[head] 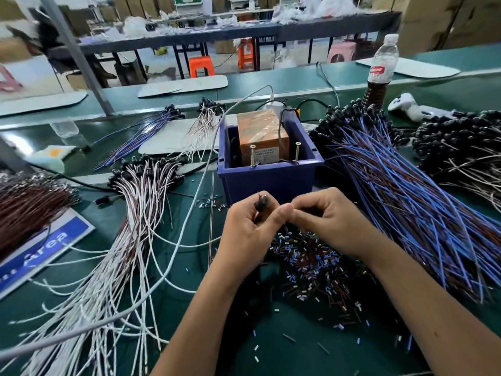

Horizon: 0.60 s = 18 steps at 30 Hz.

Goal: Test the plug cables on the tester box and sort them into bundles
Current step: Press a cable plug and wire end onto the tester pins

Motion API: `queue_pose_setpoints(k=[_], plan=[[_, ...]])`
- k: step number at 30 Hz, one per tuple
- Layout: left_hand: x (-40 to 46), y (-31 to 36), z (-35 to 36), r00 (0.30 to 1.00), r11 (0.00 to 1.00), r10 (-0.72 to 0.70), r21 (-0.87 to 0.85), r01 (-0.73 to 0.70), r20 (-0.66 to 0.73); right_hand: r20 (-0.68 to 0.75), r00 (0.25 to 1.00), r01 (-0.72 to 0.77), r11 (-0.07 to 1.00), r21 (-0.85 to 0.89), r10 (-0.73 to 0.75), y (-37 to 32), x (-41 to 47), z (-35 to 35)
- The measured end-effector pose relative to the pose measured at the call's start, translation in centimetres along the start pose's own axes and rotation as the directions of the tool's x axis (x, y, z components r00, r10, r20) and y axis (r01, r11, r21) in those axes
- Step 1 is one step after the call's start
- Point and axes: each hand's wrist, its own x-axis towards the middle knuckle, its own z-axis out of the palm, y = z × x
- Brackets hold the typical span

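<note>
Just in front of the blue bin (271,175) holding the orange tester box (261,137), the left hand (245,229) grips a black plug (261,203) in curled fingers. The right hand (329,221) meets it, fingertips pinched together on something too thin to make out. Cut wire bits (311,267) litter the green table (284,335) beneath. White cables (130,240) fan left, blue cables (406,199) right.
</note>
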Motion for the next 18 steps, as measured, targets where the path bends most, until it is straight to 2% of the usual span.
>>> queue_pose_setpoints(k=[5, 10, 13, 14, 16, 18], plan=[[0.1, 0.0, 0.1, 0.999, 0.999, -0.032, -0.024, 0.033, 0.023, -0.022, 1.000, -0.003, 1.000, -0.012, 0.002, 0.0, -0.1, -0.5], [0.0, -0.1, -0.1, 0.999, 0.998, -0.054, 0.035, 0.054, 0.001, -0.011, 1.000, -0.009, 1.000, 0.008, 0.009, 0.1, -0.4, -1.0], [0.4, 0.2, -0.6, 0.988, 0.989, -0.122, -0.094, 0.113, -0.095, -0.060, 0.998, 0.018, 1.000, 0.011, -0.018, 0.2, -0.4, -2.1], [0.5, 0.1, -0.9, 0.979, 0.971, -0.162, -0.198, 0.136, -0.124, -0.081, 0.996, 0.035, 0.998, 0.049, -0.031, 0.2, -0.5, -2.7], [0.8, -0.3, -1.5, 0.963, 0.908, -0.229, -0.388, 0.158, -0.144, -0.137, 0.990, 0.074, 0.962, 0.261, -0.039, 0.3, -0.5, -3.8], [0.9, -0.8, -1.6, 0.951, 0.901, -0.266, -0.392, 0.187, -0.158, -0.206, 0.978, 0.123, 0.865, 0.487, -0.023, 0.3, -0.4, -4.3]])
